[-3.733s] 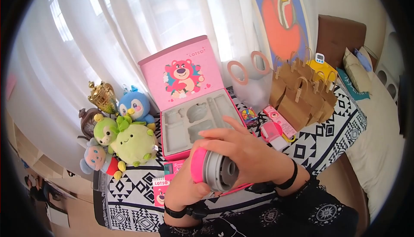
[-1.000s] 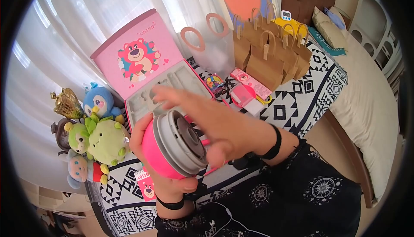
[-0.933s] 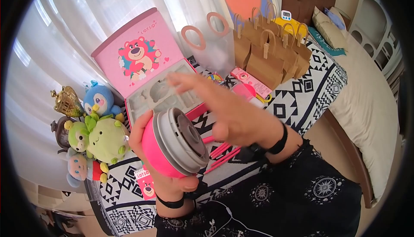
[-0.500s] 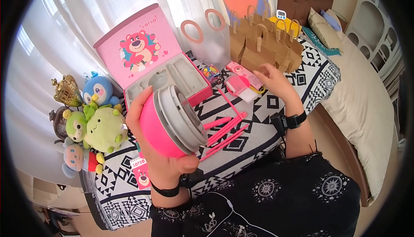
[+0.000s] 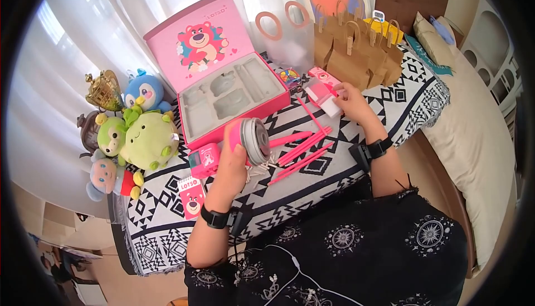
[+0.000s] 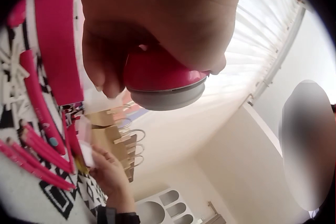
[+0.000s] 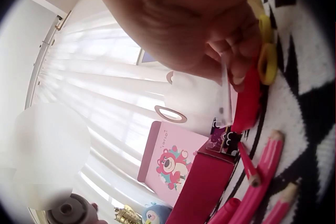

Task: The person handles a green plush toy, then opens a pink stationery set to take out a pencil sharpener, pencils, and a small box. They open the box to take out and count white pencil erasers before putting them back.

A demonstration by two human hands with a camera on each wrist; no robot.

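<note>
My left hand [image 5: 229, 169] grips a round pink device [image 5: 255, 140] with a grey ringed end and a dark hole, raised over the table. In the left wrist view its pink body [image 6: 163, 71] lies under the curled fingers, grey end downward. My right hand [image 5: 355, 106] is at a small pink-and-white case [image 5: 323, 95] on the cloth, fingertips at its right edge. The right wrist view shows thumb and fingers pinching a clear, upright part of the case [image 7: 247, 106]. Yellow scissor handles [image 7: 268, 58] lie beside it.
An open pink gift box [image 5: 239, 122] with a moulded grey insert stands behind. Pink pencils [image 5: 304, 147] lie between my hands. Plush toys [image 5: 150, 136] and a gold trophy [image 5: 104, 90] stand left; a notepad [image 5: 191, 197] lies in front. Paper bags [image 5: 356, 55] fill the back right.
My right hand has left the device and moved right to the pink-and-white case. The device, still in my left hand, has been lowered away from the camera, revealing the pencils and a pink box.
</note>
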